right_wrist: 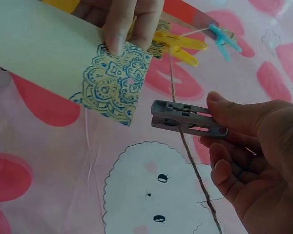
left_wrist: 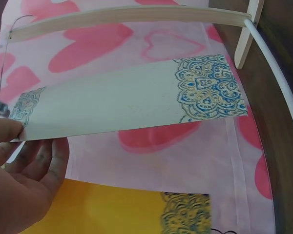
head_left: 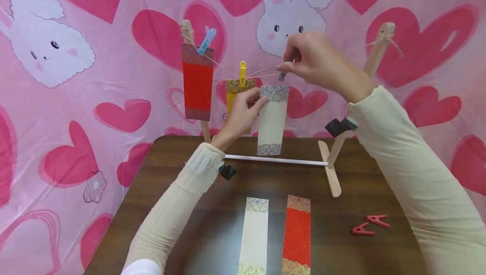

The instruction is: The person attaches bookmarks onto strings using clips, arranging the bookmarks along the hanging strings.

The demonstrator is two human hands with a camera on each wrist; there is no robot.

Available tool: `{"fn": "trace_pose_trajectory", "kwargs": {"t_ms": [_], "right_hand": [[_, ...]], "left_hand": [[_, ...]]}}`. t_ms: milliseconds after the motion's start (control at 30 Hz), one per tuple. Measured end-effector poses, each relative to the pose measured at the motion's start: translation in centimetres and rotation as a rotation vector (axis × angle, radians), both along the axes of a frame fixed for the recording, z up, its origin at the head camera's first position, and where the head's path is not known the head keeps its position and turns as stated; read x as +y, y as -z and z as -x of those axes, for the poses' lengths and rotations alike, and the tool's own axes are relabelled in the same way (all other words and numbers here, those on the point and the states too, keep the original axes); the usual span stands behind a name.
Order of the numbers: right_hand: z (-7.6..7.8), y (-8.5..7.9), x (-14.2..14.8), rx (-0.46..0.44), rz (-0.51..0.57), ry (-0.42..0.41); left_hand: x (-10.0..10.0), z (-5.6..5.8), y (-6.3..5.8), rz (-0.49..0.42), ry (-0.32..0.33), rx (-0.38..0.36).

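My left hand [head_left: 243, 110] pinches a white paper strip [head_left: 272, 121] near its top edge, between thumb and fingers. Blue and gold lace patterns cover both ends of the strip, which hangs nearly upright. Up and to the right, my right hand [head_left: 317, 62] holds a grey clothespin [right_wrist: 188, 118] by its handle end, between thumb and fingers. The clothespin lies across the string [right_wrist: 195, 165]; whether it grips the string I cannot tell. In the right wrist view its jaws point at the strip's patterned end, with a gap between them.
A red strip [head_left: 197, 85] hangs under a blue clothespin [head_left: 206, 41], and a yellow strip [left_wrist: 107, 207] under a yellow clothespin [head_left: 243, 74]. Wooden posts [head_left: 376, 55] carry the string. On the table [head_left: 205, 207] lie a white strip [head_left: 253, 237], a red strip [head_left: 297, 237] and red clothespins [head_left: 363, 229].
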State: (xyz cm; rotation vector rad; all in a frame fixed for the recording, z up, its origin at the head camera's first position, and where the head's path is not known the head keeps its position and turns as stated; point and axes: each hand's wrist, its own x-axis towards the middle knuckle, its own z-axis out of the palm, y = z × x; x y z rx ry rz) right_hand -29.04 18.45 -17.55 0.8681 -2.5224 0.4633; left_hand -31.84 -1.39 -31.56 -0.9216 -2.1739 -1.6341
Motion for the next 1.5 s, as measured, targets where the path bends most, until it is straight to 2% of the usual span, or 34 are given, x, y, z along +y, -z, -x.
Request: {"fn": "trace_pose_trajectory", "kwargs": {"t_ms": [233, 467, 700, 1067, 1167, 1400, 1500], "right_hand": [[0.2, 0.7, 0.2, -0.008, -0.013, -0.006], [0.2, 1.6, 0.3, -0.103, -0.025, 0.001], [-0.1, 2.2, 0.5, -0.113, 0.027, -0.027], [-0.6, 2.3, 0.2, -0.101, 0.014, -0.044], [-0.7, 2.7, 0.2, -0.075, 0.001, -0.030], [-1.6, 4.2, 0.7, 0.095, -0.004, -0.028], [-2.3, 4.7, 1.1, 0.147, 0.006, 0.000]], "left_hand": [[-0.3, 0.1, 0.3, 0.007, -0.005, -0.008], [-0.4, -0.1, 0.3, -0.003, 0.030, -0.024], [-0.5, -0.4, 0.5, 0.027, 0.075, -0.046], [0.2, -0.9, -0.1, 0.032, 0.119, -0.043], [0.2, -1.0, 0.0, 0.036, 0.110, -0.053], [-0.3, -1.4, 0.7, 0.083, 0.115, -0.085], [-0.7, -1.4, 1.3, 0.097, 0.124, -0.111]]}}
